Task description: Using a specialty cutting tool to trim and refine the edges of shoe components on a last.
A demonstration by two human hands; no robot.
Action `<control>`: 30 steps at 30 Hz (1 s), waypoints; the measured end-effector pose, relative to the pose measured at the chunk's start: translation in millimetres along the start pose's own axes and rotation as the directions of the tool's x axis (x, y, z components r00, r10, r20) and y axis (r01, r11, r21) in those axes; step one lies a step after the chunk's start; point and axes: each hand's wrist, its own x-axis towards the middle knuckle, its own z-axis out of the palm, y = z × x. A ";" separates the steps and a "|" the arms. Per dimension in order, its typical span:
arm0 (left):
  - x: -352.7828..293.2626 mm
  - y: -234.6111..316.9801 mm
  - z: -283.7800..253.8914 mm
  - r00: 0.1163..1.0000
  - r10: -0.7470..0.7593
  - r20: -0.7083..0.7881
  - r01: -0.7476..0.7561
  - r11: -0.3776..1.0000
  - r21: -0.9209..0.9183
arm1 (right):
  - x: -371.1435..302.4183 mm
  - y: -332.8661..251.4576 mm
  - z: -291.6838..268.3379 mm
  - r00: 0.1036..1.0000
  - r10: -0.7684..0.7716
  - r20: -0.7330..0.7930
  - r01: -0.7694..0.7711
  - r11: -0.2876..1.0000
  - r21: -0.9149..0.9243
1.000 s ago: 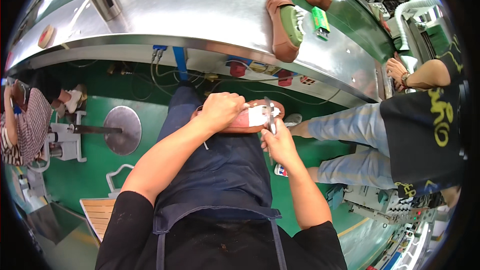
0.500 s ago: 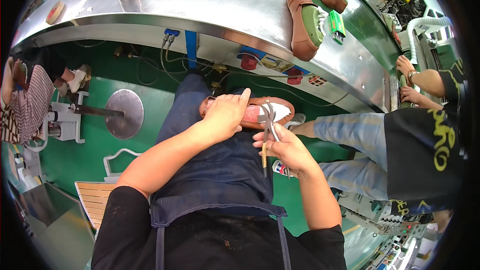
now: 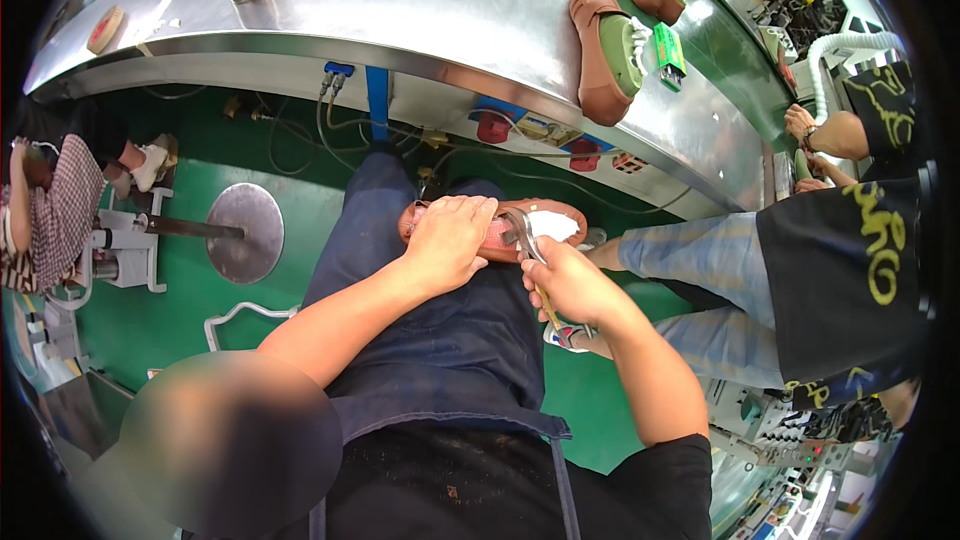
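Observation:
Across my lap lies a brown leather shoe [image 3: 566, 209], its white and reddish underside facing up. My left hand [image 3: 450, 242] lies over one end of it, fingers closed on the shoe and hiding that part. My right hand [image 3: 572, 282] is wrapped round the handles of a pair of metal pincers [image 3: 522, 228]. Their curved jaws rest at the reddish part of the underside, just beside my left fingertips. Whether the jaws bite into anything is too small to tell.
On the metal bench [image 3: 430, 0] ahead stand brown shoes [image 3: 598, 60] with green inside, a small green box [image 3: 669, 52] and a tape roll [image 3: 106, 30]. A co-worker [image 3: 850, 290] stands at the right, another person sits far left. Cables [image 3: 330, 130] hang below the bench. A blur hides the lower left.
My right hand has turned and closed further round the pincers' handles, and the jaws have shifted left along the shoe. A blurred shape has come in at the lower left.

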 end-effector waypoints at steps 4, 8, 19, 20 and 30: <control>-0.4 2.2 3.7 0.999 0.020 -0.045 -0.019 0.999 0.026 | 1.5 20.1 15.1 0.987 -0.101 -0.121 0.076 0.977 -0.200; -3.8 1.7 7.3 0.996 0.059 -0.072 -0.053 0.995 0.081 | 9.5 38.5 20.8 0.940 -0.278 -0.198 0.184 0.902 -0.391; -18.9 -5.9 19.8 0.974 0.205 -0.098 -0.177 0.954 0.243 | -35.2 -29.7 -10.2 0.969 -0.214 -0.121 0.143 0.892 -0.429; -20.3 -6.3 19.2 0.973 0.204 -0.107 -0.173 0.955 0.240 | -31.1 -30.1 -4.6 0.970 -0.214 -0.114 0.145 0.888 -0.435; -25.7 -9.8 29.0 0.949 0.255 -0.186 -0.212 0.951 0.225 | 6.0 8.2 0.1 0.726 -0.624 -0.290 0.392 0.721 -0.571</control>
